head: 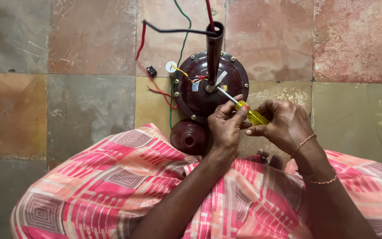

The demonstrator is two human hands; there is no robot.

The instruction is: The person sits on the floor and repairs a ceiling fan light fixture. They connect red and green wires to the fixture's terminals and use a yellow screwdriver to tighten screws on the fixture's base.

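Your pink patterned garment [111,190] lies nearest, and above it your left hand [224,128] and right hand [284,126] both grasp the yellow-handled screwdriver [244,108], its tip touching the maroon fan motor [211,84].

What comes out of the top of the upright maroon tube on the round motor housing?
A black wire and a red wire leave the open top of the maroon tube. How they run inside the tube is hidden.
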